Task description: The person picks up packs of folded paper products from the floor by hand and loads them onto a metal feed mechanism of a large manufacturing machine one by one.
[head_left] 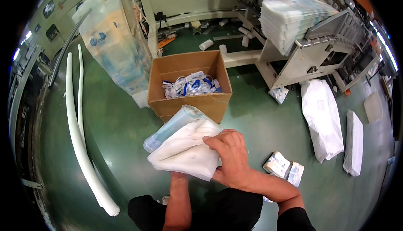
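In front of me I hold a stack of thin white plastic bags, folded over, with a pale blue printed part rolled along its far left side. My right hand grips the stack's right edge, fingers bent and closed on it. Beneath the stack goes my left hand; only its wrist end shows, and the fingers are hidden. Just beyond the stack stands an open cardboard box. Inside it lies a heap of clear, white and blue plastic pieces.
Large printed plastic bags lean left of the box. Long white tubes lie on the green floor. A machine frame at right bears stacked bags. White wrapped bundles and small packs lie to the right.
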Demonstrator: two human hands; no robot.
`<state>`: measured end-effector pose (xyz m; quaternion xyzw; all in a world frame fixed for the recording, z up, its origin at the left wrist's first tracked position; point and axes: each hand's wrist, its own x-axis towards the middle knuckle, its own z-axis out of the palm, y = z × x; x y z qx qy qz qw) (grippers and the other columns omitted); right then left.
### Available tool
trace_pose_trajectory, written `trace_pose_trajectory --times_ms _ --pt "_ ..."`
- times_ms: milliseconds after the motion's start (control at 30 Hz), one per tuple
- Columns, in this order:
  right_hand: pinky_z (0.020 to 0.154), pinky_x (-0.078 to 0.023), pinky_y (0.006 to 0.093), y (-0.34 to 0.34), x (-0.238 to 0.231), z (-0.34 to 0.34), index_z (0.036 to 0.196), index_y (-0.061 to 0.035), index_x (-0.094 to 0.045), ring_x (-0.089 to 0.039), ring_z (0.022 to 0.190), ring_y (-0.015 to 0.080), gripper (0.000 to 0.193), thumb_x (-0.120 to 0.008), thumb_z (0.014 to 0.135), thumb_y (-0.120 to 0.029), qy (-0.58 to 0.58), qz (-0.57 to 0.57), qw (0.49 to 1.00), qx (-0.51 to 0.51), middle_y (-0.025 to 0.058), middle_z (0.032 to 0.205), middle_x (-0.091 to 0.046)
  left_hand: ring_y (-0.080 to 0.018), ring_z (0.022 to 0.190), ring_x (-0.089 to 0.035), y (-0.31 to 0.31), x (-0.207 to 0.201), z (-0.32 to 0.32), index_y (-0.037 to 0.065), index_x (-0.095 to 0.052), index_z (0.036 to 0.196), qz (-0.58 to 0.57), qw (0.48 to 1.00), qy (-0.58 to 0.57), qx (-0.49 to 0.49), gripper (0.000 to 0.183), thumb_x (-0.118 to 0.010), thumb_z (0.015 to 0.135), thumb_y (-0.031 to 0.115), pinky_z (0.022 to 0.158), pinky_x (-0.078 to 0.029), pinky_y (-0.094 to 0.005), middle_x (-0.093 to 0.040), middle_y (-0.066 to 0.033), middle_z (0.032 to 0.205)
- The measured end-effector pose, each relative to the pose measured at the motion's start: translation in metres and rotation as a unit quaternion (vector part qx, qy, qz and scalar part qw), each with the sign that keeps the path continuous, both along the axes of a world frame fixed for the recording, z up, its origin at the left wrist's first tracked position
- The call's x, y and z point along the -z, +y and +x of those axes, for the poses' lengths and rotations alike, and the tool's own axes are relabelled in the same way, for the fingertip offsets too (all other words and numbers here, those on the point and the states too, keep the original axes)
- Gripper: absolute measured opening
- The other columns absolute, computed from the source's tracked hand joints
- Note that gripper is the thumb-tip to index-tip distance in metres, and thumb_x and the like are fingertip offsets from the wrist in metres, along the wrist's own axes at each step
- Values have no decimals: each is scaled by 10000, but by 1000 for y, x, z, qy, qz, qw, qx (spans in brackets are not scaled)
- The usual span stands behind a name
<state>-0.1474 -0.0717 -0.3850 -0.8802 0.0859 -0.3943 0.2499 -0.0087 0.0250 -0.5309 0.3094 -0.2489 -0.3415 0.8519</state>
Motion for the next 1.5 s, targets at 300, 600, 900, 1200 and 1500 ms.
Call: trace_pose_trajectory --times_ms 300,600,900,1200,1500 --pt "856 -431 427 -6 13 7 934 -73 -575 -558 987 285 394 -743 577 -82 -68 -91 993 -23 113 1101 -586 -248 1152 -530 3 10 8 22 -420 1334 6 1000 19 4 596 -693 825 169 973 -459 -400 -511 -104 1285" --pt "821 -449 402 -15 15 14 991 -69 -640 -572 929 267 393 -728 616 -145 -40 -89 992 -79 85 983 -586 -238 1147 -532 4 29 9 19 -424 1327 13 998 62 7 566 -674 840 162 959 -472 -390 -515 -97 1277" --pt "757 -438 371 -40 3 23 915 -80 -625 -557 891 253 337 -693 589 -134 26 -95 975 -198 48 934 -568 -228 1141 -534 2 63 20 16 -428 1321 53 992 90 73 537 -654 855 155 945 -484 -380 -518 -91 1269" --pt "659 -452 302 -65 -20 59 875 -1 -579 -554 720 231 182 -654 716 -45 41 191 957 -212 87 817 -564 -225 1124 -538 -7 -39 19 10 -443 1318 294 952 -4 82 614 -734 787 112 957 -454 -362 -548 -100 1232" --pt "721 -434 273 -39 -36 119 889 -3 -605 -540 804 137 127 -602 763 -12 43 281 914 -290 31 849 -562 -181 1025 -594 54 -164 79 -10 -524 1247 263 949 -169 -33 644 -826 698 138 911 -474 -324 -624 -86 1140"
